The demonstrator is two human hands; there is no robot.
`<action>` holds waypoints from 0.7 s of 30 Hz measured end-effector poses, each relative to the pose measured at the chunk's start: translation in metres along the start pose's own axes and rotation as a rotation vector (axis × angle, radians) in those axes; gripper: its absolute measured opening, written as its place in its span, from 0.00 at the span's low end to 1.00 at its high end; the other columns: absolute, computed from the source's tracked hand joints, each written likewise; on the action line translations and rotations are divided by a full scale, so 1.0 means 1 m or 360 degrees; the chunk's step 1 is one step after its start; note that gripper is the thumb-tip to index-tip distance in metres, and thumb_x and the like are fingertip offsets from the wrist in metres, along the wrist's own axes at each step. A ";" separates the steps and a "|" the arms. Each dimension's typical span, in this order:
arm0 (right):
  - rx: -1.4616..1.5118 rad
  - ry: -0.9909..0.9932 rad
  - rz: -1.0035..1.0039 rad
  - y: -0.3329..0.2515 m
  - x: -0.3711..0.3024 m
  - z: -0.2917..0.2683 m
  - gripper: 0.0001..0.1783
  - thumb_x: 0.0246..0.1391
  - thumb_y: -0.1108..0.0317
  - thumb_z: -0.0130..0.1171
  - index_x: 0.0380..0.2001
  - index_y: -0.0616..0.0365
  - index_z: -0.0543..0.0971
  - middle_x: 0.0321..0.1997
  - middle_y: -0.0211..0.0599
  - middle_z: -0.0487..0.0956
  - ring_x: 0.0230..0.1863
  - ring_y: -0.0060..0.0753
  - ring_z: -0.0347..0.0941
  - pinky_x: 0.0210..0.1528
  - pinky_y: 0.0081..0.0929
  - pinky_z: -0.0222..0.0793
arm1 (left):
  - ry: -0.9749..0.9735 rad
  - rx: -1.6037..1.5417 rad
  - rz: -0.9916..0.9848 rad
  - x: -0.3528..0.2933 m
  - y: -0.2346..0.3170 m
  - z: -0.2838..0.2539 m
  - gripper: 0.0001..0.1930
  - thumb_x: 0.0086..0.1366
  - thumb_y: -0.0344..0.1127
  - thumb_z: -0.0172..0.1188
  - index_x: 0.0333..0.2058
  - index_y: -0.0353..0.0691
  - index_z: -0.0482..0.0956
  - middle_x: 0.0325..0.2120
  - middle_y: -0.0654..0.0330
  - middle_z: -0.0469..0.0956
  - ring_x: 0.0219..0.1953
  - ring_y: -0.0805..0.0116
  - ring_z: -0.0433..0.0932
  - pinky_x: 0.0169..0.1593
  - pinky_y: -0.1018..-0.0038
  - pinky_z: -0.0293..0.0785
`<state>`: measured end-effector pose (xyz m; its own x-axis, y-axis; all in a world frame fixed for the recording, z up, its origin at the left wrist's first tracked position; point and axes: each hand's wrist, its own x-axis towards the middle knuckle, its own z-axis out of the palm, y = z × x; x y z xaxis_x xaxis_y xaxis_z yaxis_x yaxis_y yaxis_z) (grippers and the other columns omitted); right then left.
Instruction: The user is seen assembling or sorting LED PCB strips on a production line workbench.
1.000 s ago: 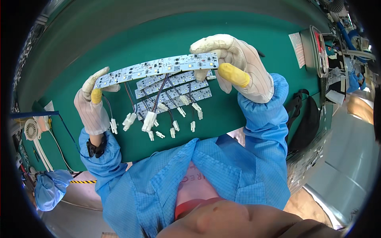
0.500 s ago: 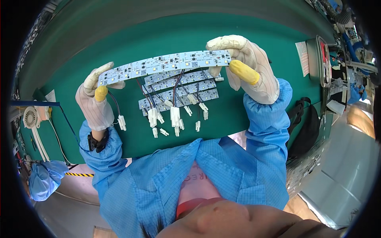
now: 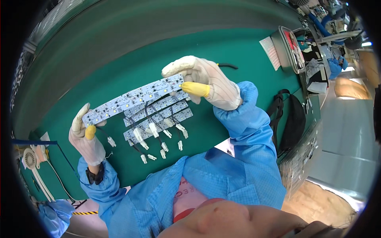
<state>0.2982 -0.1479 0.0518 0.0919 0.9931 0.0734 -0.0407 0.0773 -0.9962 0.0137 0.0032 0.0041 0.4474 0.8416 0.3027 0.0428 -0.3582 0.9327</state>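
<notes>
A long white LED circuit board strip (image 3: pixel 135 98) is stretched between my hands, its component side facing up and its right end higher in the picture. My left hand (image 3: pixel 85 131), gloved with a yellow fingertip cover on the thumb, pinches the left end. At the other end my right hand (image 3: pixel 202 81), in the same kind of glove, grips with yellow-covered thumb on top. Under and nearer me lie several similar strips (image 3: pixel 180 115) on the green mat, partly hidden by the held one. Dark wires run from the strips to white plug connectors (image 3: pixel 153 129).
A dark-handled tool (image 3: pixel 228 66) pokes out beyond my right hand. A metal tray (image 3: pixel 291 49) and a printed sheet (image 3: pixel 270 53) stand far right, with a black strapped bag (image 3: pixel 291 123) nearer. A small white fan (image 3: pixel 29 158) and a blue cord (image 3: pixel 35 141) are at left.
The held strip has tilted, and both hands appear lower in the picture, the right one also farther left. The whole view has turned, shifting the bench too. Both hands keep their grip.
</notes>
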 end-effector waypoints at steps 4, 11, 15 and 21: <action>0.0047 -0.0043 0.0066 0.001 0.001 -0.003 0.22 0.55 0.62 0.57 0.50 0.62 0.70 0.42 0.38 0.75 0.22 0.15 0.64 0.20 0.11 0.60 | -0.0011 -0.0019 -0.0030 -0.001 0.001 -0.002 0.33 0.56 0.57 0.61 0.48 0.31 0.74 0.30 0.60 0.79 0.30 0.75 0.78 0.37 0.81 0.73; 0.0008 0.0019 0.0005 0.000 0.000 -0.004 0.22 0.56 0.61 0.57 0.50 0.61 0.70 0.43 0.38 0.75 0.22 0.16 0.64 0.22 0.13 0.62 | -0.0007 -0.0072 0.0010 -0.001 -0.003 0.002 0.30 0.57 0.52 0.63 0.48 0.31 0.74 0.31 0.59 0.80 0.31 0.75 0.79 0.40 0.81 0.73; -0.0040 0.0042 -0.0031 0.001 0.002 -0.004 0.20 0.56 0.64 0.56 0.50 0.61 0.71 0.42 0.37 0.75 0.21 0.16 0.64 0.22 0.14 0.62 | 0.0014 -0.0031 -0.0025 0.000 -0.003 0.000 0.28 0.58 0.49 0.64 0.49 0.31 0.74 0.31 0.59 0.79 0.31 0.74 0.79 0.40 0.81 0.73; 0.0004 -0.0013 0.0009 0.003 0.002 -0.006 0.19 0.55 0.68 0.55 0.50 0.62 0.71 0.41 0.37 0.75 0.22 0.16 0.64 0.22 0.14 0.62 | -0.0032 -0.0103 0.0037 0.000 -0.002 0.000 0.29 0.58 0.49 0.63 0.50 0.31 0.72 0.30 0.60 0.79 0.31 0.75 0.79 0.40 0.81 0.73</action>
<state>0.3041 -0.1457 0.0485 0.0834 0.9942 0.0682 -0.0439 0.0720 -0.9964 0.0139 0.0040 0.0018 0.4655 0.8249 0.3208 -0.0252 -0.3499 0.9365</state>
